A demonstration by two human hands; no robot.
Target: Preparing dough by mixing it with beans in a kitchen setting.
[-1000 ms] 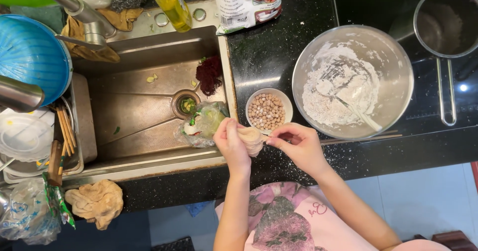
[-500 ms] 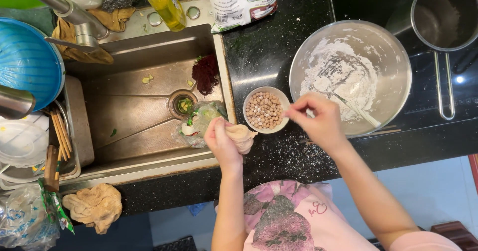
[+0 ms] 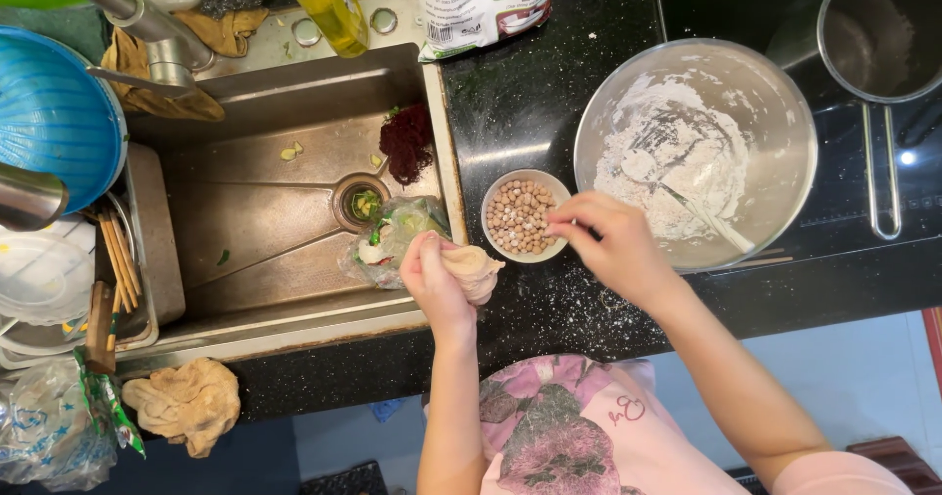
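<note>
The left hand (image 3: 432,277) cups a flattened dough piece (image 3: 473,269) just below the small bowl of peanuts (image 3: 522,215). The right hand (image 3: 610,245), fingertips pinched, dips at that bowl's right rim. Keep the dough cupped level; pinch only a few nuts.

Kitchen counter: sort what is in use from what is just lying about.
In use:
- lump of dough, held in the left hand
- small bowl of peanuts, the right hand at its rim
- metal bowl of flour

Lying about:
- sink with scraps
- oil bottle
- saucepan
- blue colander
- rag
</note>
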